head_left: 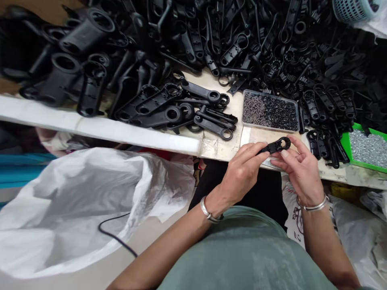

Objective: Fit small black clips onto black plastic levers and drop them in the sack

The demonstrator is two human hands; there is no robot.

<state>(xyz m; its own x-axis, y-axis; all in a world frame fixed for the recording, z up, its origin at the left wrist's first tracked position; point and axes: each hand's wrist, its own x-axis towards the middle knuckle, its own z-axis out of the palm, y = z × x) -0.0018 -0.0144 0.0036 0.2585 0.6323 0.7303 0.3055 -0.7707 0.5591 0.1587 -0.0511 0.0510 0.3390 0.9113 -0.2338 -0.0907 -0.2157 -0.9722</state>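
A black plastic part (275, 146) with a ring at its right end is held between both hands over the table's front edge. My left hand (242, 171) has its fingers closed on the part's narrow left end. My right hand (300, 169) grips the ring end between thumb and fingers. Just beyond the hands sits a clear tray (298, 128) of small dark pieces, greyer on the left and blacker on the right. Several black arm-shaped parts (213, 125) lie left of the tray.
Heaps of black plastic parts (187, 44) cover the table's back. At the right stands a green tray (347, 145) of small silvery pieces. A large white sack (75, 173) hangs open at lower left, below a white padded edge (136, 135). A blue basket (350, 10) is top right.
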